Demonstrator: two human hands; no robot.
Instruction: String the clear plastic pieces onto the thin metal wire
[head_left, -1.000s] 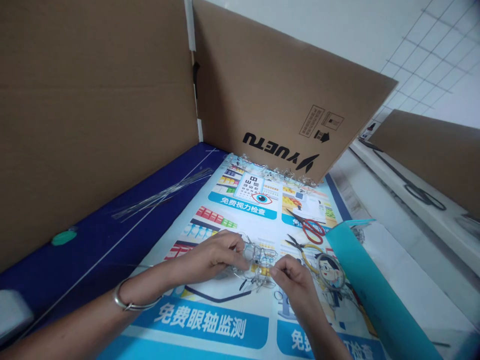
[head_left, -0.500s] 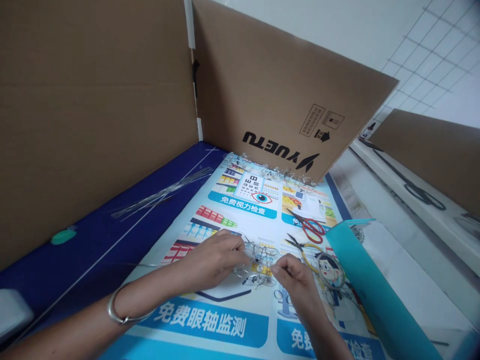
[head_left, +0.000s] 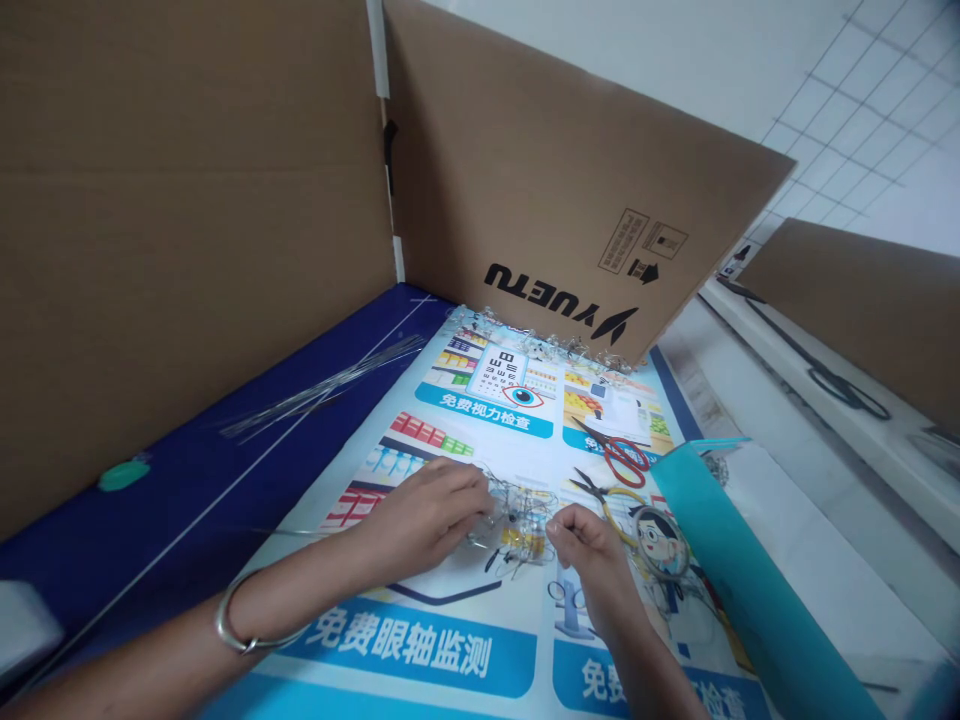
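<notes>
My left hand [head_left: 442, 505] is closed on the left end of the tangled wire piece [head_left: 521, 520], which lies between my hands just above the printed surface [head_left: 525, 455]. Compared with a second ago, that hand has rolled over, showing more of its back, and my bangle [head_left: 255, 648] sits farther back along the forearm. My right hand [head_left: 589, 550] has shifted slightly outward; its thumb and forefinger are pinched together beside the piece's right end, though I can't tell whether a fine wire is caught there. The red-handled scissors [head_left: 613, 442], yellow-handled cutters [head_left: 604, 492] and loose wire strands [head_left: 322, 390] lie where they did.
</notes>
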